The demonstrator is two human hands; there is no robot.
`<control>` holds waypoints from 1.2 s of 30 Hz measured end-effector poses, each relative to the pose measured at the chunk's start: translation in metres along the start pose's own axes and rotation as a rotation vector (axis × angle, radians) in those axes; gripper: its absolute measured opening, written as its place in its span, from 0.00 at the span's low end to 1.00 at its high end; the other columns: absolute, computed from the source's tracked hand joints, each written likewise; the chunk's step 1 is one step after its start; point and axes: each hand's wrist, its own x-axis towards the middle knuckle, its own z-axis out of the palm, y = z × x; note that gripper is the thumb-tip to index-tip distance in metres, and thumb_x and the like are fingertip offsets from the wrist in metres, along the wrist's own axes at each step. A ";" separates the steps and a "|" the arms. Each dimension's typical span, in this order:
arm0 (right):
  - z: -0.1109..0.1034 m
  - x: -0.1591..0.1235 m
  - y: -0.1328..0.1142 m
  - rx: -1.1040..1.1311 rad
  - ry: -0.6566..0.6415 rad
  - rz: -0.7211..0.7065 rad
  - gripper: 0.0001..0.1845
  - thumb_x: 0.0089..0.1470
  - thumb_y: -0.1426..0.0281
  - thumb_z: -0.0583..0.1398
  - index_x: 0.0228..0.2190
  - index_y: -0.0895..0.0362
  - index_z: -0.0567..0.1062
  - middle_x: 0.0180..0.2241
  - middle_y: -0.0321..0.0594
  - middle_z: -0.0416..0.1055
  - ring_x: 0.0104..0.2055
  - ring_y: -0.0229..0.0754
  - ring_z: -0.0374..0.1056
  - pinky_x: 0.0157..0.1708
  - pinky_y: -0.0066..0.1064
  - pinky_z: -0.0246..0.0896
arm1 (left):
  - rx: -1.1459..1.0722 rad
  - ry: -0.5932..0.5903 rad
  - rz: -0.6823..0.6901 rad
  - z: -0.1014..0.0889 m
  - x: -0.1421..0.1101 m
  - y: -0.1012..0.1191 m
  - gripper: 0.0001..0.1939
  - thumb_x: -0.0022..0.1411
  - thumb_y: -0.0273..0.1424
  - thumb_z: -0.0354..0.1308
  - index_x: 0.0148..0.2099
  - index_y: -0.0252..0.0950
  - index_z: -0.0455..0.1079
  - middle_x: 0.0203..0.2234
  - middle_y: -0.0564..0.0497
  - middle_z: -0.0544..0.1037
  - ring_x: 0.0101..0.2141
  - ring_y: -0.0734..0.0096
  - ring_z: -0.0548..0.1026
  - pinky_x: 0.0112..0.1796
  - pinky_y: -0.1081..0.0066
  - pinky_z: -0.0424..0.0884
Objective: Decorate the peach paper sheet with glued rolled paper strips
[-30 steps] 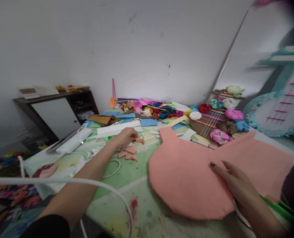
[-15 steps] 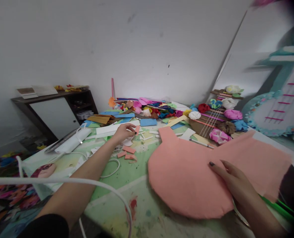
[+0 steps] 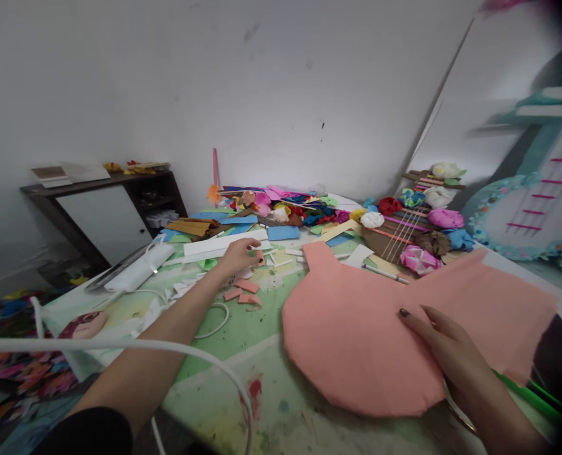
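My left hand reaches over the table with its fingers curled around a small salmon-pink strip, which is partly hidden by the fingertips. Just below it lie several similar pink pieces. A flat, rounded cutout with a short neck, covered in salmon-pink paper, is tilted up at the front right. At its right side my right hand grips it, thumb across the face and some fingers hidden behind. Beside that hand is a sheet of matching pink paper.
Coloured paper scraps and flowers are heaped at the back. A brown flower-decorated guitar shape and a turquoise one stand to the right. A white cable loops across the front left. Behind it is a low cabinet.
My left hand has lowered slightly with the small pink strip, so less of the strip shows. My right hand and the pink cutout have barely moved.
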 end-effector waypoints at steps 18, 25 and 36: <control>-0.002 0.006 0.009 0.034 -0.043 -0.021 0.22 0.46 0.57 0.61 0.40 0.58 0.74 0.46 0.48 0.74 0.47 0.54 0.69 0.42 0.39 0.63 | 0.234 -0.034 0.171 0.011 -0.002 -0.008 0.35 0.43 0.29 0.59 0.56 0.30 0.62 0.44 0.40 0.72 0.45 0.53 0.72 0.47 0.60 0.68; -0.001 0.005 0.007 0.004 -0.027 -0.016 0.21 0.46 0.57 0.60 0.40 0.57 0.74 0.47 0.46 0.74 0.47 0.52 0.69 0.41 0.37 0.64 | 0.253 0.036 0.224 0.014 -0.002 -0.013 0.37 0.44 0.28 0.59 0.58 0.32 0.57 0.49 0.40 0.64 0.51 0.54 0.67 0.51 0.61 0.66; -0.001 0.006 0.010 0.020 -0.025 -0.036 0.21 0.44 0.57 0.61 0.38 0.56 0.75 0.43 0.47 0.76 0.45 0.54 0.70 0.39 0.38 0.65 | 0.330 0.081 0.236 0.019 0.000 -0.026 0.24 0.45 0.35 0.61 0.46 0.32 0.66 0.53 0.35 0.62 0.55 0.42 0.60 0.54 0.51 0.60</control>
